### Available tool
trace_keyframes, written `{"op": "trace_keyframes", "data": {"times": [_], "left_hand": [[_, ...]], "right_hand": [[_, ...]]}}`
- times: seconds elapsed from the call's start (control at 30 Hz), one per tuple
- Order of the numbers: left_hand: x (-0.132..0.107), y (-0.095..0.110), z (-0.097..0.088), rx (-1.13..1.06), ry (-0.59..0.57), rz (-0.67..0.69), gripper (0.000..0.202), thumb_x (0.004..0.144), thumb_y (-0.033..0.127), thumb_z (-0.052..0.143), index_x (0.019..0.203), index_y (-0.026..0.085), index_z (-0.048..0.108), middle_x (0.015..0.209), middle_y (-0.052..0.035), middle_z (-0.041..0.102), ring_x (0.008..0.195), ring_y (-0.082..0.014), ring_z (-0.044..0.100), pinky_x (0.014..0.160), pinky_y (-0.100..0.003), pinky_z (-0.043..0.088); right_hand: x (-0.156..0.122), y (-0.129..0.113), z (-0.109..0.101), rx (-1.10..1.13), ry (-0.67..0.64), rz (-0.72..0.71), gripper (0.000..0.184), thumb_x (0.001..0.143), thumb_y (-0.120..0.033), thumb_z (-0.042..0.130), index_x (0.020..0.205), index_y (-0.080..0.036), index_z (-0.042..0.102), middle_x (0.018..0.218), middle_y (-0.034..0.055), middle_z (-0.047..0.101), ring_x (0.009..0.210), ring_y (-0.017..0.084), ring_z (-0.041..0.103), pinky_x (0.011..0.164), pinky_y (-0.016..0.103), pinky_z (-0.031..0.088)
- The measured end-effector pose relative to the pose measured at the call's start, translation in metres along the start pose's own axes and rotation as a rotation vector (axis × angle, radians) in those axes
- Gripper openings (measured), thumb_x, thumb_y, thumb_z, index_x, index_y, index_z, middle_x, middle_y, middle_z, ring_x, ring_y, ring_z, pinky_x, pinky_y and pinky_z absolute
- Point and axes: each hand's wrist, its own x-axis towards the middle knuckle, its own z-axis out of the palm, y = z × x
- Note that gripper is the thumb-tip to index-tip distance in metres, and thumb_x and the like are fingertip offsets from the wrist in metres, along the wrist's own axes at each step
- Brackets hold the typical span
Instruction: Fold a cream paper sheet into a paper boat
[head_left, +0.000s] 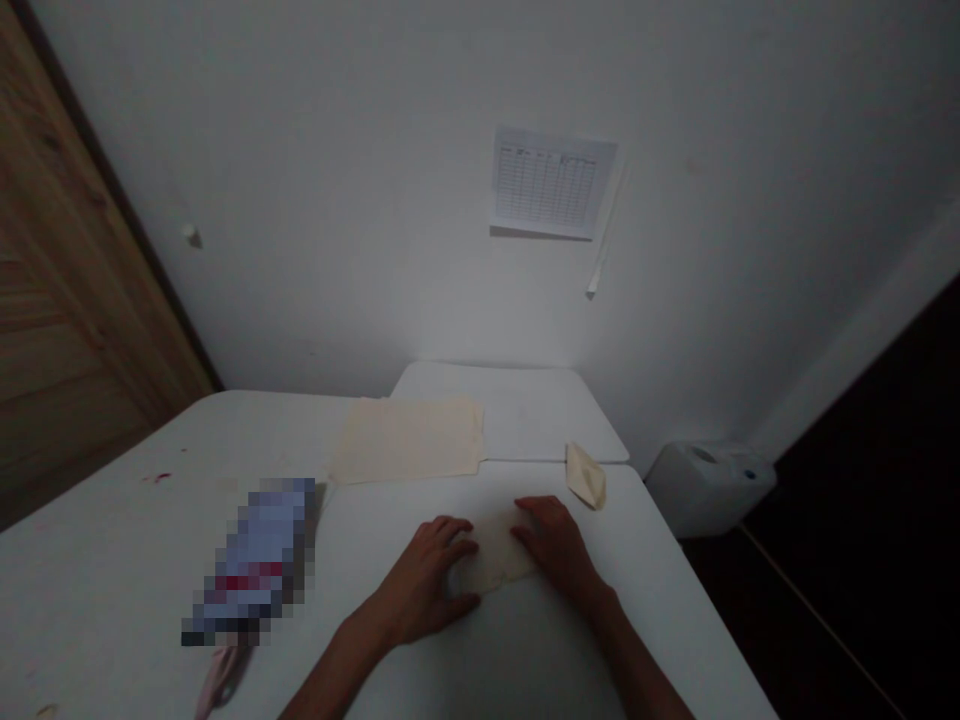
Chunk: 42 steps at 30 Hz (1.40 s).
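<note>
A small cream cloth or paper piece (pixel 495 558) lies flat on the white table (pixel 135 540) in front of me. My left hand (pixel 427 590) rests on its left end, fingers curled over the edge. My right hand (pixel 551 545) lies on its right end with fingers stretched flat. Both hands press the piece to the tabletop.
A stack of cream sheets (pixel 409 438) lies farther back. A small folded cream piece (pixel 586 475) sits near the right edge. A blurred-out object (pixel 251 560) lies at left. A white bin (pixel 709 485) stands on the floor at right. A printed table (pixel 551 182) hangs on the wall.
</note>
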Motion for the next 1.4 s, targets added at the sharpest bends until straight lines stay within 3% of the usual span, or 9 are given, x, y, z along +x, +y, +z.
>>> {"op": "trace_keyframes", "data": {"times": [0.23,0.33,0.4,0.67,1.1,1.23,1.4], "left_hand": [[-0.001,0.002,0.000,0.088,-0.018,0.101,0.024,0.087,0.029,0.052,0.106,0.020,0.064,0.118,-0.0092,0.062,0.114,-0.0273,0.052,0.100,-0.044,0.040],[-0.001,0.004,-0.002,0.103,-0.049,0.082,0.044,0.075,0.047,0.067,0.109,0.019,0.063,0.125,-0.0109,0.060,0.116,-0.0323,0.051,0.099,-0.049,0.040],[-0.002,0.005,-0.002,0.119,-0.048,0.060,0.054,0.068,0.050,0.073,0.111,0.019,0.062,0.129,-0.0113,0.057,0.119,-0.0346,0.049,0.099,-0.050,0.040],[0.000,0.005,0.009,0.226,0.020,0.114,0.019,0.089,0.029,0.051,0.101,0.019,0.061,0.114,-0.0096,0.063,0.108,-0.0277,0.055,0.093,-0.045,0.043],[0.006,0.006,0.037,0.357,0.106,0.280,0.016,0.085,0.011,0.051,0.095,0.018,0.062,0.088,-0.0077,0.066,0.084,-0.0224,0.062,0.079,-0.038,0.050],[0.007,0.001,0.040,0.129,0.253,0.175,0.019,0.087,0.013,0.047,0.093,0.020,0.064,0.086,-0.0065,0.068,0.078,-0.0198,0.064,0.072,-0.032,0.052],[0.011,0.008,0.031,-0.388,0.479,-0.194,0.015,0.089,0.028,0.051,0.086,0.020,0.063,0.072,-0.0016,0.067,0.063,-0.0148,0.063,0.061,-0.024,0.051]], "right_hand": [[-0.008,0.004,-0.005,0.044,0.240,-0.014,0.025,0.091,-0.030,0.053,0.111,-0.020,0.062,0.104,0.0083,0.067,0.097,0.023,0.060,0.088,0.040,0.048],[-0.012,0.003,-0.009,0.053,0.259,0.021,0.023,0.092,-0.030,0.051,0.110,-0.021,0.063,0.100,0.0074,0.067,0.091,0.021,0.061,0.082,0.037,0.050],[-0.014,0.004,-0.010,0.050,0.248,0.029,0.022,0.091,-0.030,0.051,0.108,-0.022,0.063,0.098,0.0069,0.067,0.090,0.021,0.061,0.080,0.036,0.051],[-0.024,0.008,-0.007,0.046,0.221,0.051,0.023,0.091,-0.031,0.050,0.107,-0.021,0.064,0.096,0.0076,0.066,0.087,0.021,0.061,0.079,0.035,0.051],[-0.022,0.003,-0.006,0.107,0.268,0.150,0.026,0.088,-0.032,0.052,0.107,-0.019,0.064,0.096,0.0082,0.068,0.076,0.019,0.062,0.073,0.033,0.053],[-0.022,-0.001,-0.003,0.218,0.323,0.260,0.031,0.088,-0.035,0.050,0.112,-0.017,0.060,0.105,0.0098,0.066,0.066,0.015,0.061,0.061,0.029,0.054],[-0.020,-0.012,0.001,0.301,0.333,0.348,0.052,0.081,-0.039,0.061,0.126,-0.016,0.049,0.118,0.0134,0.060,0.068,0.015,0.062,0.057,0.028,0.055]]}}
